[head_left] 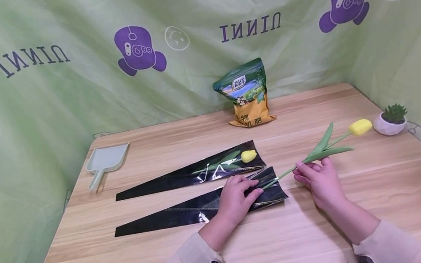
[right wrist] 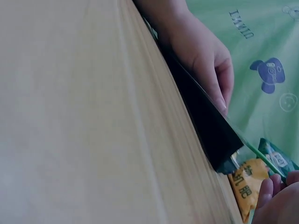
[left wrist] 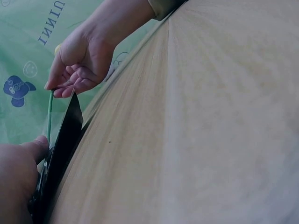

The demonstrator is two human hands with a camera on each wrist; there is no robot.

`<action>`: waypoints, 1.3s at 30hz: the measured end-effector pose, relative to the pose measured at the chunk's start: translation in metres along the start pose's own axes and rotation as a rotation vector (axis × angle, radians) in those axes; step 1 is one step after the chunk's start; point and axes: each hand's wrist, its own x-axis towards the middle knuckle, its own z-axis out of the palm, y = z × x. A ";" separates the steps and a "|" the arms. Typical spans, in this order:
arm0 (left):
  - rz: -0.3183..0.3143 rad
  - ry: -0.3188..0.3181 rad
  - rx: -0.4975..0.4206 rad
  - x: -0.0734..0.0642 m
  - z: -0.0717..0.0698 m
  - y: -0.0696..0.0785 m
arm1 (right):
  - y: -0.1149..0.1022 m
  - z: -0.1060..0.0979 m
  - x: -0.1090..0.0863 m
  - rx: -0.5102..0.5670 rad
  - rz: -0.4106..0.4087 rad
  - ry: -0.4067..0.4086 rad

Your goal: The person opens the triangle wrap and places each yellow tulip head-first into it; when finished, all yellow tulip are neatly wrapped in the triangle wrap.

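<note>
A yellow artificial tulip (head_left: 360, 127) with green leaves is pinched by its stem between the thumb and fingers of my right hand (head_left: 322, 181). Its lower stem end reaches into the wide mouth of the nearer black flower sleeve (head_left: 154, 220), a tapered wrapper with a clear front. At that mouth my left hand (head_left: 237, 197) pinches the sleeve, with the thumb by the stem. In the left wrist view the green stem (left wrist: 49, 116) runs between both hands. Behind lies a second black sleeve (head_left: 173, 179) with another yellow tulip (head_left: 248, 156) inside it.
A green and orange fertilizer bag (head_left: 248, 99) stands at the back of the wooden table (head_left: 71, 259). A pale dustpan (head_left: 107, 159) lies at the left. A small potted succulent (head_left: 391, 122) sits near the right edge, close to the tulip bloom. Green printed cloth surrounds the table.
</note>
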 end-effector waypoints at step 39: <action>0.036 -0.001 -0.017 0.000 -0.001 0.002 | -0.011 -0.014 -0.003 0.090 -0.005 0.168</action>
